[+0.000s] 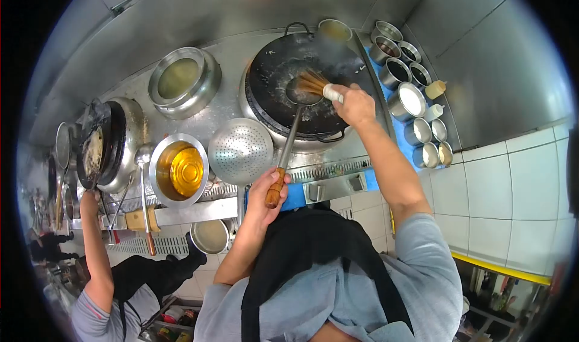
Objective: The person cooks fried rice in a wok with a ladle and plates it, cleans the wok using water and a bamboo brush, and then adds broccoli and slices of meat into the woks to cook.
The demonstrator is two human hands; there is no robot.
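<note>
Gripping: left hand [265, 191] closed round the wooden handle of a ladle [289, 140]; right hand [354, 105] closed on the white-wrapped end of a brush [312, 81]. Bristles at the ladle's bowl, both over the black wok [271, 67]. Perforated strainer [241, 151] beside wok, left; metal bowl [157, 167] of amber liquid next. Seasoning tubs [395, 105] to the right. Co-worker's hand [90, 201] far left.

The oil [186, 169] is amber, the aprons [319, 245] plain black.
</note>
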